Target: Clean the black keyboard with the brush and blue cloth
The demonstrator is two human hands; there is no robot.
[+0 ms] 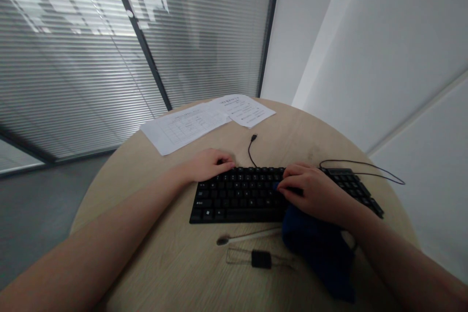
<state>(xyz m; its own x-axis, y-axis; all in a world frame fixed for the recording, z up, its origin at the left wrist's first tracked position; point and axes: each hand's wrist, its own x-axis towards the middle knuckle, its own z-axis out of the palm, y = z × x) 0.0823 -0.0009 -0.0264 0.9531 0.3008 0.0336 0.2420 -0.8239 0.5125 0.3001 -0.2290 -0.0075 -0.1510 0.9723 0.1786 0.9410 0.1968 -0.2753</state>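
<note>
A black keyboard [234, 201] lies flat on the round wooden table. My left hand [210, 165] rests at its far left edge, thumb and fingers closed on the rim. Over the right part of the keys, my right hand [310, 191] pinches a dark blue cloth [318, 246]. A bit of the cloth touches the keys at the fingertips, and the rest hangs down past the near edge onto the table. Just in front of the keyboard lie a thin white-handled brush [252, 237] with a dark tip and a wire keycap puller [261, 259] with a black grip.
Printed sheets [190, 124] lie at the far side of the table [146, 253]. Behind the keyboard runs a short black cable [250, 148] with a plug; another cable [383, 171] loops off to the right. Glass with blinds [204, 34] and a white wall [402, 58] stand beyond.
</note>
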